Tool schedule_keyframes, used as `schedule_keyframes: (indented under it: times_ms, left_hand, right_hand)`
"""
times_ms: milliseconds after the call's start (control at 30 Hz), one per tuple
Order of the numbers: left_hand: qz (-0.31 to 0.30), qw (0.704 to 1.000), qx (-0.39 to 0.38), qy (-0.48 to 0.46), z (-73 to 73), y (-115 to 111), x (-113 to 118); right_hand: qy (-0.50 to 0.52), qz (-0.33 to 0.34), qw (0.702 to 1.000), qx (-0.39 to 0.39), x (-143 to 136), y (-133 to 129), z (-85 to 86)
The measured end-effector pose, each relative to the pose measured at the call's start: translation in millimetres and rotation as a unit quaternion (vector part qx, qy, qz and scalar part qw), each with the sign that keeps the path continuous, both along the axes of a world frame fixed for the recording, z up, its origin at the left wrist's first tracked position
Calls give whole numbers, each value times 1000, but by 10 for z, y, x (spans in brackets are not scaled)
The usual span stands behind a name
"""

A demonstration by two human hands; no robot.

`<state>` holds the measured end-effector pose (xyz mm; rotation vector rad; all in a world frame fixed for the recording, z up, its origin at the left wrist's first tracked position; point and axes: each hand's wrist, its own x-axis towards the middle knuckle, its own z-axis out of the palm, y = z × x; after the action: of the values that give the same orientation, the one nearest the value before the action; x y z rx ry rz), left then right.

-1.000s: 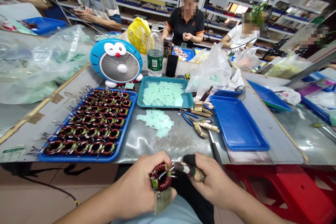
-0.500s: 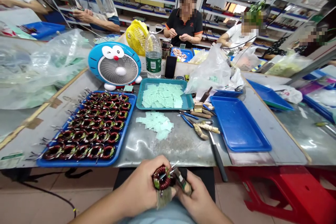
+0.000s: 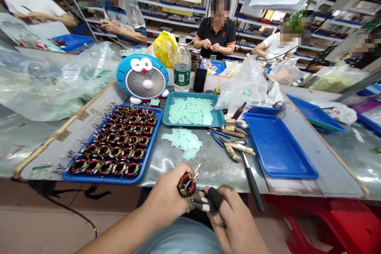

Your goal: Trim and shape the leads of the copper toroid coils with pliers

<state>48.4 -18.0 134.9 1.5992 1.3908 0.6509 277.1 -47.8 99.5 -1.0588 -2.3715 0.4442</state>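
My left hand [image 3: 165, 194] is closed around a toroidal coil [image 3: 192, 185], a ring wound with dark red copper wire. Pale wire leads stick up from it, and something light shows in its hole. My right hand [image 3: 236, 210], with a black cover on one finger, grips a pair of pliers [image 3: 199, 201]. The jaws lie just below the coil, close to my left thumb; whether they touch a wire I cannot tell. At the left, a blue tray [image 3: 141, 172] bears rows of similar coils. Loose pale green sheets [image 3: 184, 141] lie on the metal bench ahead of my hands.
Beyond the loose sheets stands a teal tray [image 3: 220, 121] of green sheets. Pliers with wrapped handles [image 3: 233, 151] and a black-handled knife [image 3: 253, 184] lie to the right, beside another blue tray [image 3: 281, 147]. A blue fan [image 3: 143, 77] and bottle [image 3: 182, 67] stand behind; co-workers sit opposite.
The pliers have swung lower, from beside the coil's leads to below the coil, and my right hand has turned with them. My left hand has shifted up slightly with the coil. The view has moved.
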Motion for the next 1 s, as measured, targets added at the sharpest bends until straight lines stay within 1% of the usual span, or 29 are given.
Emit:
schedule_keyframes:
  times_ms: [67,133,267,400,500,567,633,700,733,767,800,833,867,900,933,1000]
  left_hand:
    - [4,1000,10,15,7,-15,0]
    - [25,999,22,37,0,-30,-4]
    - [66,992,66,90,-50,-42,-14]
    - [69,983,108,129,-106,-24,-16]
    - [74,977,130,151,-113,-11,-9]
    - [73,977,128,155,-93,-4,-2]
    - [62,981,114,147,-56,5,3]
    - [35,987,104,121,-8,19,7]
    - [19,989,101,103,18,29,8]
    - [-1,992,94,82,44,39,7]
    - [-23,995,80,60,69,50,5]
    - [-47,997,56,34,92,61,1]
    - [-65,998,24,6,111,69,-3]
    - [-79,996,-12,-25,128,75,-7]
    - [-89,993,-48,-55,140,77,-10]
    - [-94,984,-104,-110,157,74,-9]
  right_hand:
    - [-7,1,1000,9,5,7,9]
    - [-13,-7,1000,18,26,-1,-6]
    - [-38,-20,999,15,76,-41,-88]
    - [-61,-25,998,11,81,-92,-177]
    - [-62,-47,996,30,61,-117,-226]
    - [-60,-56,996,45,70,-108,-237]
    - [-49,-58,996,37,111,-62,-192]
    - [-23,-50,998,-12,174,26,-65]
    - [-10,-46,997,-62,206,81,27]
    - [4,-37,991,-127,234,137,131]
    - [14,-27,977,-211,257,191,236]
    - [25,-14,954,-298,272,238,333]
    - [33,-2,931,-363,280,275,413]
    - [38,11,915,-401,283,300,467]
    - [37,21,913,-405,282,315,494]
    - [20,33,938,-343,280,323,474]
